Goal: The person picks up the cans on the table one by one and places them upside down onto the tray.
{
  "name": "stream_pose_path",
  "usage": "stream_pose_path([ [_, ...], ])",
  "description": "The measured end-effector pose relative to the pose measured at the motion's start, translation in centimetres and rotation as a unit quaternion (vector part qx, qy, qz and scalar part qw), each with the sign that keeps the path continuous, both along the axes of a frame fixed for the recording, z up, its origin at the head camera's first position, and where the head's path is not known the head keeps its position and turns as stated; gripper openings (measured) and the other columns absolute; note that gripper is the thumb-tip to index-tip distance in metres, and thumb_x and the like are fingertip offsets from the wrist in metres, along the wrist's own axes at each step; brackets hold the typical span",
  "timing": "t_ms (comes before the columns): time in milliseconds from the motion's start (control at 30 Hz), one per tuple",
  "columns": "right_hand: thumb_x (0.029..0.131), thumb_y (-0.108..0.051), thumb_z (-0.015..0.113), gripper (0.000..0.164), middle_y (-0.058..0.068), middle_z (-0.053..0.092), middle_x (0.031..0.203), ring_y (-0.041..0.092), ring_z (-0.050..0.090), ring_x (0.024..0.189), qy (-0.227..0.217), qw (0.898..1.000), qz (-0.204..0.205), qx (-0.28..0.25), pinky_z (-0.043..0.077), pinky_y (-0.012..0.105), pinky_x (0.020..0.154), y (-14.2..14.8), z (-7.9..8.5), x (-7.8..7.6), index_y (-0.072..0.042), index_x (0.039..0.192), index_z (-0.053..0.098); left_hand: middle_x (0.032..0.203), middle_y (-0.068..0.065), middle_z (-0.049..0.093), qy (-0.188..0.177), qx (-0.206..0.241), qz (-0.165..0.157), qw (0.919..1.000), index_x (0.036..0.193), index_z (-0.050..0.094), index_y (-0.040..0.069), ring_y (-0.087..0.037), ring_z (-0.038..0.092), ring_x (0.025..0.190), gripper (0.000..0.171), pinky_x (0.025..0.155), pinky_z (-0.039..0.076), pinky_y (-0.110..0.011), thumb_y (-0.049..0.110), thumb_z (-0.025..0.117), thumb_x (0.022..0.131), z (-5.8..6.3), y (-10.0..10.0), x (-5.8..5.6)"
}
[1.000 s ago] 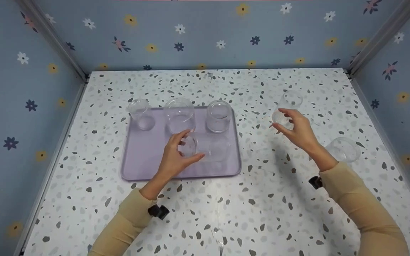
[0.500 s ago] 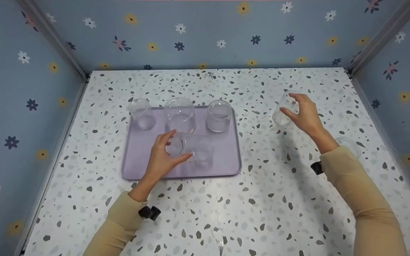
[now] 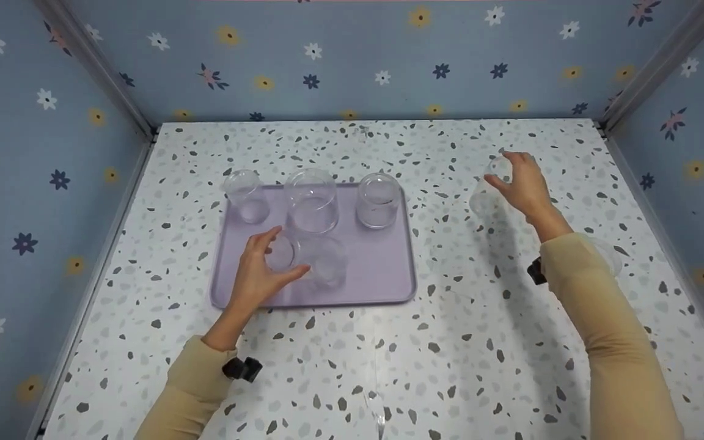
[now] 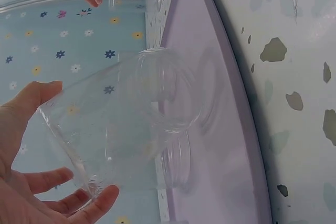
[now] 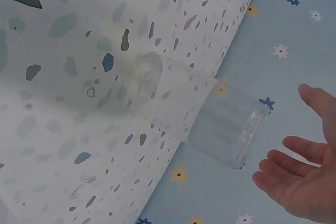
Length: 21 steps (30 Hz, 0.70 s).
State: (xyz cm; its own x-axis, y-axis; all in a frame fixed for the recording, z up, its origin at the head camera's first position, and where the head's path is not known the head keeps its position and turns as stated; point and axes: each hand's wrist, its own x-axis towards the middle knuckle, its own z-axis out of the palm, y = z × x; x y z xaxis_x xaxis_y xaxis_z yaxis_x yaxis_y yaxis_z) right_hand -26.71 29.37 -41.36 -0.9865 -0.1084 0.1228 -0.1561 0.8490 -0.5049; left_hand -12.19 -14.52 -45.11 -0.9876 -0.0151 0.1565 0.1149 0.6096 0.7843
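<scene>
Head view: the right sleeve is hiding part of a clear cup. Left wrist view: edges are cutting off the tray. Right wrist view: the right edge is cropping the palm behind the right fingers.

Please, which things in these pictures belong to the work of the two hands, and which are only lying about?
Seemingly in the job:
tilted glass, held by the left hand
upright glass, beside the open right hand
tray
three glasses on it

Seemingly just around:
other glass, partly behind the right sleeve (may belong too)
table
flowered walls
</scene>
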Motion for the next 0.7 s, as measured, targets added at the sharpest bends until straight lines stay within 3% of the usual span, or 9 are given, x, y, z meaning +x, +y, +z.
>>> stream_pose_path([
  [233, 0.085, -0.029, 0.059, 0.063, 0.029, 0.031, 0.129, 0.042, 0.03, 0.119, -0.042, 0.999, -0.013, 0.025, 0.026, 0.05, 0.097, 0.2, -0.3, -1.2, 0.005, 0.132, 0.034, 0.112, -0.02, 0.045, -0.02, -0.008, 0.004, 0.9998, 0.128, 0.043, -0.001, -0.03, 0.045, 0.095, 0.081, 0.08, 0.04, -0.04, 0.029, 0.08, 0.062, -0.1, -0.9, 0.3],
  [700, 0.087, -0.027, 0.056, 0.062, 0.034, 0.031, 0.128, 0.045, 0.028, 0.119, -0.095, 0.993, -0.01, 0.067, 0.025, 0.052, 0.096, 0.4, -0.1, -2.4, 0.009, 0.131, 0.032, 0.115, -0.022, 0.043, -0.036, -0.024, 0.012, 0.999, 0.129, 0.04, -0.003, -0.035, 0.044, 0.1, 0.084, 0.082, 0.039, -0.042, 0.029, 0.08, 0.062, 1.0, -2.0, 0.3],
])
